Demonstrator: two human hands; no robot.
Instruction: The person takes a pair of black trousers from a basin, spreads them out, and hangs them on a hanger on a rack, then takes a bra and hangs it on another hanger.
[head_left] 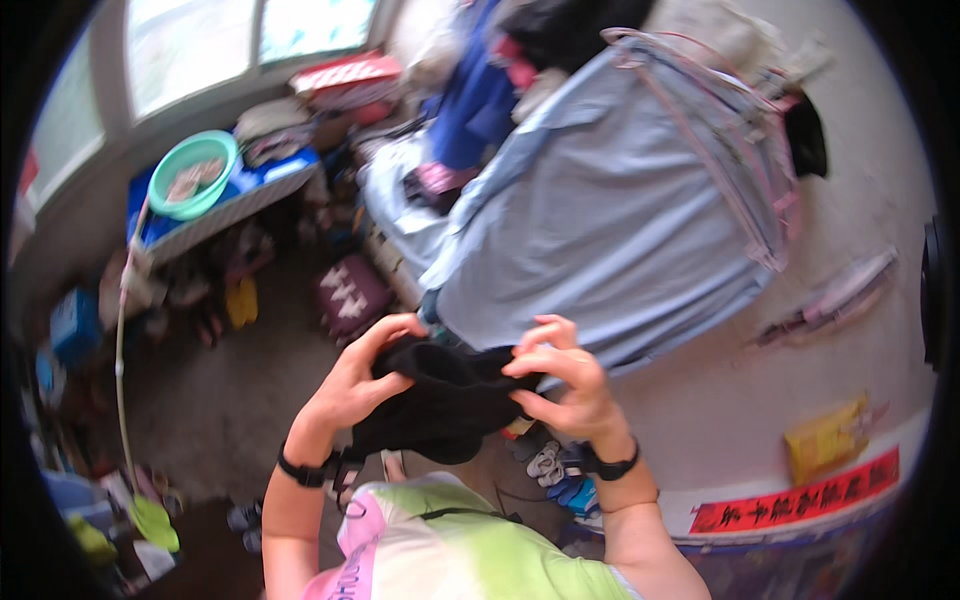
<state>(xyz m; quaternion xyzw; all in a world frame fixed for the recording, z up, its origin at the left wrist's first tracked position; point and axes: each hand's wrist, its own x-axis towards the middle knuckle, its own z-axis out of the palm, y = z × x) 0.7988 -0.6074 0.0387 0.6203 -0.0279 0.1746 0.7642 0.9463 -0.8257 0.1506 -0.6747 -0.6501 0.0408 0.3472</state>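
A soft black piece of fabric (435, 405) hangs in front of my body, its upper edge stretched between my two hands. I cannot tell which garment it is. My left hand (365, 378) grips its left end, with the thumb lying across the front of the cloth and the fingers over the upper edge. At the right end, my right hand (565, 378) pinches the edge between curled fingers and thumb. The fabric sags between the hands, and a fold or opening shows along its top. Both wrists wear black bands.
Ahead stands a rack or bed draped with a light blue sheet (600, 220), with clothes heaped behind it. A green basin (195, 175) rests on a blue-topped table at the left. A maroon box-like item (352, 295) and shoes (545, 463) lie on the floor.
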